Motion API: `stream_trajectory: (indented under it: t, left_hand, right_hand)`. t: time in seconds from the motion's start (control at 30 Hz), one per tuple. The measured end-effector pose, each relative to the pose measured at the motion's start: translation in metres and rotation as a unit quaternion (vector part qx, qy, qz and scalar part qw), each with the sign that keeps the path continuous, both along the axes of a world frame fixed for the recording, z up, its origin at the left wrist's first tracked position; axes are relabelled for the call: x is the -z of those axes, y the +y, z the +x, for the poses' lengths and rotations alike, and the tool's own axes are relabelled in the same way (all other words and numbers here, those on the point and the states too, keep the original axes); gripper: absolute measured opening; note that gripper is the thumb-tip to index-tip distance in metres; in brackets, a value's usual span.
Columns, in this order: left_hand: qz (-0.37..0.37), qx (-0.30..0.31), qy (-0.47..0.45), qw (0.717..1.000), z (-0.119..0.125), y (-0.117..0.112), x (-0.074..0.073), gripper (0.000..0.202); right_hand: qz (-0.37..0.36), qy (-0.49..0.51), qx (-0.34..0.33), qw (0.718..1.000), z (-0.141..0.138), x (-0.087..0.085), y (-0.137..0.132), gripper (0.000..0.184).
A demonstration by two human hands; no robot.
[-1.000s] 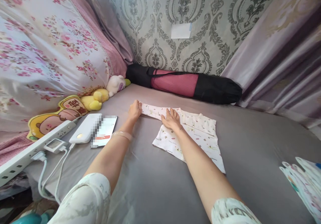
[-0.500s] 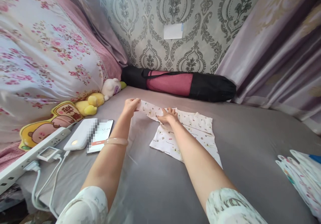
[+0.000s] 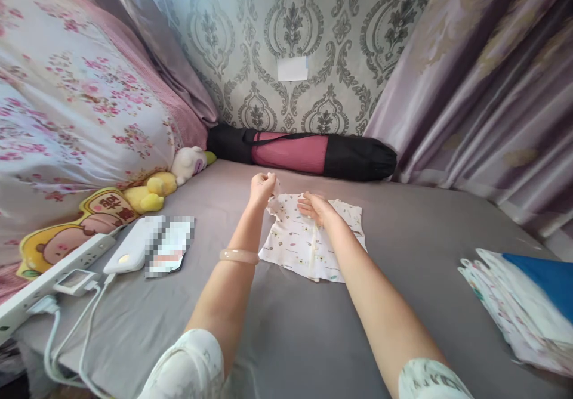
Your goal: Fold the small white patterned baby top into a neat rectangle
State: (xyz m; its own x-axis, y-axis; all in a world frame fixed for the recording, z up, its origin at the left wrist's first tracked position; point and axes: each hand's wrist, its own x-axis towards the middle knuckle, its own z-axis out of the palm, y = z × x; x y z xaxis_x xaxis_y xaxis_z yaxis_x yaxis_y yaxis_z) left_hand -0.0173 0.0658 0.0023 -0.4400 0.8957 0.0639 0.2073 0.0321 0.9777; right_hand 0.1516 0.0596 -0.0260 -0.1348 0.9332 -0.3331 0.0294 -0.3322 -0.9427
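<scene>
A small white baby shirt (image 3: 289,247) with a scattered print lies on the grey bedsheet in front of me, its left part folded in over the body. At its upper left, my left hand (image 3: 262,189) is closed on a bunched bit of the shirt, probably the sleeve, lifted a little off the bed. My right hand (image 3: 319,209) rests over the upper middle of the shirt, its fingers stretched out towards the left and gripping nothing. My right forearm covers part of the shirt's right side.
Folded clothes (image 3: 519,309) are stacked at the right. To the left are a phone (image 3: 169,247), a white power bank (image 3: 134,247), a power strip (image 3: 85,259) with cables, and plush toys (image 3: 150,193). A black and pink mat bag (image 3: 290,151) lies along the wall.
My left hand has brought the sleeve rightward, from stretched out to folded in over the shirt. My right hand has shifted slightly right, fingers straighter. The view has turned a little right.
</scene>
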Motion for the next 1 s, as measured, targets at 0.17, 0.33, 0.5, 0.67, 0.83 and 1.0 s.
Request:
stream_trajectory:
  t: [0.17, 0.33, 0.5, 0.67, 0.83, 1.0]
  left_hand:
    - [0.004, 0.029, -0.032, 0.999, 0.051, -0.006, 0.006, 0.03]
    - [0.015, 0.181, -0.1, 0.978, 0.082, -0.015, 0.017, 0.038]
    - [0.03, 0.12, -0.132, 0.984, 0.056, -0.013, 0.031, 0.036]
    - [0.029, 0.041, 0.005, 0.999, 0.024, -0.009, 0.044, 0.022]
    - [0.007, 0.08, 0.152, 0.985, 0.026, -0.014, 0.05, 0.032]
    - [-0.054, 0.164, 0.294, 0.94, 0.039, -0.018, 0.061, 0.049]
  right_hand:
    - [-0.088, 0.143, 0.046, 0.985, 0.036, 0.008, -0.011, 0.037]
    - [-0.086, 0.18, 0.059, 0.978, 0.048, 0.013, -0.014, 0.045]
    - [-0.05, 0.151, 0.057, 0.986, 0.046, 0.013, -0.019, 0.027]
    - [-0.023, 0.127, 0.098, 0.987, 0.043, 0.014, -0.018, 0.011]
    - [0.024, 0.055, 0.126, 0.99, 0.044, 0.017, -0.015, 0.024]
    - [0.072, -0.063, 0.116, 0.989, 0.049, 0.027, -0.01, 0.034]
